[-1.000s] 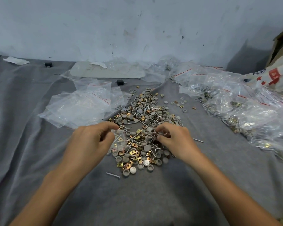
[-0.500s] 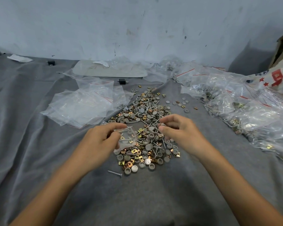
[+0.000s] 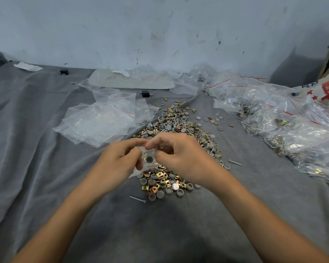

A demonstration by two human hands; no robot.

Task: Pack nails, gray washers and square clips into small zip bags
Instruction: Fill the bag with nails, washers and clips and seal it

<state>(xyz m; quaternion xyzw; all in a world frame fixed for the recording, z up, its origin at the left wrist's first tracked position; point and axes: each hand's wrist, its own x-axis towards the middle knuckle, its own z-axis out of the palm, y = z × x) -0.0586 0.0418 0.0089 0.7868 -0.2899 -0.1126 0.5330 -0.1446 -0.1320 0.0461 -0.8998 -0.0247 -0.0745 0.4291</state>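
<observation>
A heap of gray washers, brass square clips and nails (image 3: 177,133) lies on the gray cloth (image 3: 46,168) in the middle. Above its near end both hands meet on one small clear zip bag (image 3: 149,161) with a gray washer visible inside. My left hand (image 3: 120,162) grips the bag from the left. My right hand (image 3: 180,158) pinches the bag's top edge with fingertips; whether it also holds a part there is hidden. A single nail (image 3: 138,199) lies loose in front of the heap.
A stack of empty zip bags (image 3: 101,124) lies left of the heap. Filled bags (image 3: 285,126) are piled along the right side. A pale flat board (image 3: 131,80) lies at the back by the wall; a red-and-white package (image 3: 327,90) sits at the far right.
My right hand left the heap and came over to the bag, meeting my left hand. The bag was lifted a little and now shows a gray washer inside.
</observation>
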